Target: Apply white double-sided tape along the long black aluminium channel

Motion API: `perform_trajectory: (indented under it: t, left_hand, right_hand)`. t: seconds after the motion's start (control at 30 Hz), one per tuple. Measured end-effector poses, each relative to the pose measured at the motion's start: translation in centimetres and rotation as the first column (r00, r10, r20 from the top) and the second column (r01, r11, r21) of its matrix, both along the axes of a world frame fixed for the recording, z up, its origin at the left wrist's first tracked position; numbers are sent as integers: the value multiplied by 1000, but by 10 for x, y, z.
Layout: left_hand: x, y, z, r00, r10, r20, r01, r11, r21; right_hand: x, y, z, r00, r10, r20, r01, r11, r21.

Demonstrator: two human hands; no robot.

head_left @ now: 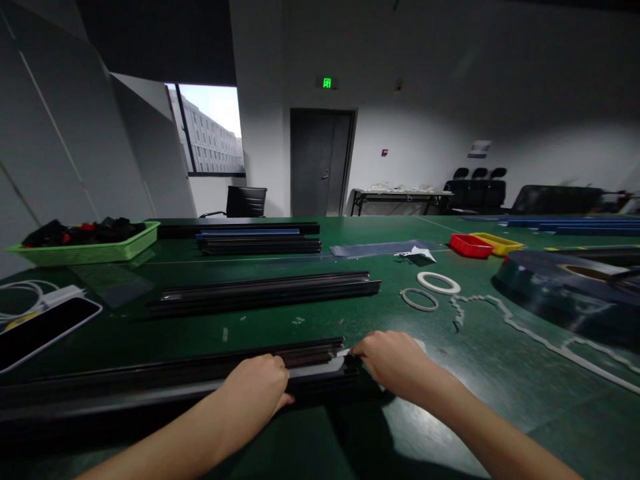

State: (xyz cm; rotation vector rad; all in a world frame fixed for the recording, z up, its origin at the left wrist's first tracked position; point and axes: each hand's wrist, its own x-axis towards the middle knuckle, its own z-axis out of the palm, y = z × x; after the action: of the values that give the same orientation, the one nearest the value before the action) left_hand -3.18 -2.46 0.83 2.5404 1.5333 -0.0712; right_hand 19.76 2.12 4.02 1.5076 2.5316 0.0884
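A long black rail (150,383) lies across the green table (310,320) just in front of me. My left hand (260,390) is curled over the rail near its right end, fingers closed on it. My right hand (395,363) pinches the rail's right tip, fingers pressed together on a small pale strip there. A second black rail (265,291) lies parallel a little farther back.
A stack of dark rails (257,241) lies farther back. A green basket (90,250) of black and red parts and a phone (43,330) sit left. Two tape rings (430,291), a white strip (540,340), red and yellow trays (480,245) and a large dark roll (565,283) are right.
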Motion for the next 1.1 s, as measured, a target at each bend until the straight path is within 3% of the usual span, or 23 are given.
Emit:
perform_trajectory:
  t: [0.33,0.53,0.83,1.1]
  left_hand:
    - [-15,-20,8,996,92,7,-91,991,-97]
    - [-10,-25,7,998,62,-9,-62,998,-6]
    - [9,-15,-4,981,110,-157,-96,991,95]
    - [8,-14,-6,988,84,-130,-74,994,81]
  right_hand:
    - [-6,-10,0,991,132,-39,-133,990,-43]
    - [-8,-11,-4,989,145,-31,-146,989,-31]
    - [-5,-7,-10,984,175,-43,-176,984,-22]
    - [-5,-9,-11,989,149,-26,-148,989,4]
